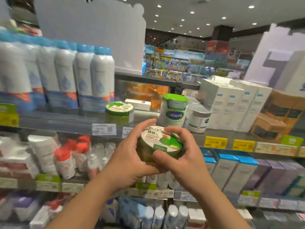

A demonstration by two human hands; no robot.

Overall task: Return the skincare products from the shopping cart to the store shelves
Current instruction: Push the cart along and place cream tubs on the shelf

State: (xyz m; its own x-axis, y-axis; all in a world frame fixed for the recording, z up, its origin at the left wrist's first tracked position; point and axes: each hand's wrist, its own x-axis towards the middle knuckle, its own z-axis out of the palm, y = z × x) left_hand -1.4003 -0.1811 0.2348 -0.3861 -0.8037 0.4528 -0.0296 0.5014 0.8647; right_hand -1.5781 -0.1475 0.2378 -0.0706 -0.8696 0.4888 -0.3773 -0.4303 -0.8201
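A round green aloe vera gel jar (156, 142) with a white printed lid is held tilted in front of the shelves, at chest height. My left hand (130, 156) cups it from the left and below, fingers curled round its side. My right hand (181, 152) grips it from the right, thumb on the front wall and fingers over the lid. An identical aloe jar (119, 110) stands on the top shelf (66, 119) just beyond, left of a white Cetaphil tub (175, 109) with a green lid. The shopping cart is out of view.
A row of tall white spray cans (66, 76) with blue caps fills the top shelf's left. A white jar (197, 118), white boxes (236, 103) and brown boxes (277, 116) stand to the right. Lower shelves hold tubes, bottles and boxes. Price tags (104, 129) line the shelf edges.
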